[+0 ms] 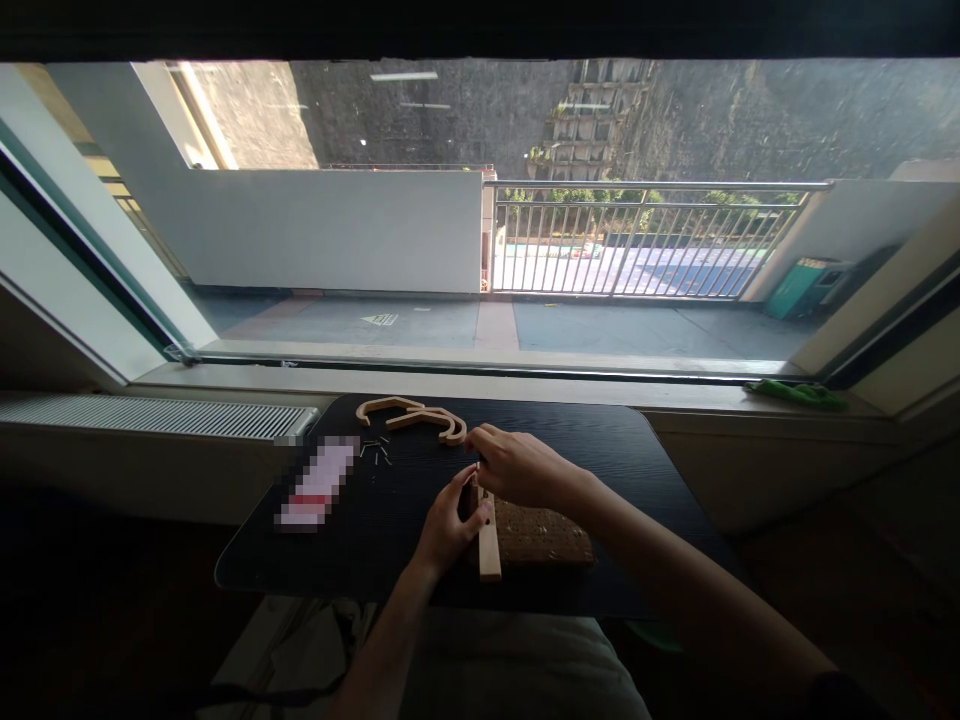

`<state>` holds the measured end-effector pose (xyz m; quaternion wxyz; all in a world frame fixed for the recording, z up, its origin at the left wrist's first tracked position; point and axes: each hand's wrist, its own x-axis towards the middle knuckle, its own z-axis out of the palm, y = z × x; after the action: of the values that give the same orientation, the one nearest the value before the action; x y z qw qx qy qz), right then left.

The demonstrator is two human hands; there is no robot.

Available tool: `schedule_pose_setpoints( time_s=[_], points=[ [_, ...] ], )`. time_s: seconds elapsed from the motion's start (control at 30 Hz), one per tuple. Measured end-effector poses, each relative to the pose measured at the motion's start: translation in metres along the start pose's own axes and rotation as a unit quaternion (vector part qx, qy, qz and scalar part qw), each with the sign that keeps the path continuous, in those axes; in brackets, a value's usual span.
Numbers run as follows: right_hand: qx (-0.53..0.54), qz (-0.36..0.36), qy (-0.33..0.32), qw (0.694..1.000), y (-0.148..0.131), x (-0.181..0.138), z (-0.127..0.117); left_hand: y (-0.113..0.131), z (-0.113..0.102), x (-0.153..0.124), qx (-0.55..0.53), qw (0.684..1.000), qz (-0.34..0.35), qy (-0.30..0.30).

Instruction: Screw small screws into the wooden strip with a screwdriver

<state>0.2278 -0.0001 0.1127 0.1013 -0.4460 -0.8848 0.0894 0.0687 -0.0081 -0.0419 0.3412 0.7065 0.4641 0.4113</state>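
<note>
A pale wooden bar [489, 550] lies along the left edge of a brown padded block [547, 535] with a dotted surface. My left hand [446, 525] is closed around the bar's upper part, thumb on its face and fingers at the far side. My right hand [517, 465] is closed in a pinch over the bar's far end; what sits between its fingertips is small, dark and mostly hidden. Just beyond the hands lie angular, hooked wooden pieces [427, 418]. Several small screws or pins [376, 452] are scattered to their left.
Everything rests on a black table [405, 560] with rounded corners. A blurred-out pink and white item [319, 485] lies at its left. Behind it run a window sill [525, 390] and a radiator [165, 415]. A green cloth [795, 394] lies on the sill at right.
</note>
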Motion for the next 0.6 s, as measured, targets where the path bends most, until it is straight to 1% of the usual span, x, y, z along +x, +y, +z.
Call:
schedule_pose_setpoints(
  time_s=[0.17,0.47,0.6],
  points=[
    [0.066,-0.021,-0.004,0.998,0.0040,-0.0013,0.0023,0.0004,0.0000,0.0004,0.003,1.000,-0.003,0.007],
    [0.064,-0.012,-0.009,0.998,0.0051,-0.0031,-0.0013,0.0025,-0.0005,0.0004,0.010,1.000,-0.011,-0.003],
    [0.079,0.001,-0.012,0.997,0.0051,-0.0032,-0.0006,0.0026,-0.0001,0.0007,0.017,0.999,-0.027,-0.004]
  ],
)
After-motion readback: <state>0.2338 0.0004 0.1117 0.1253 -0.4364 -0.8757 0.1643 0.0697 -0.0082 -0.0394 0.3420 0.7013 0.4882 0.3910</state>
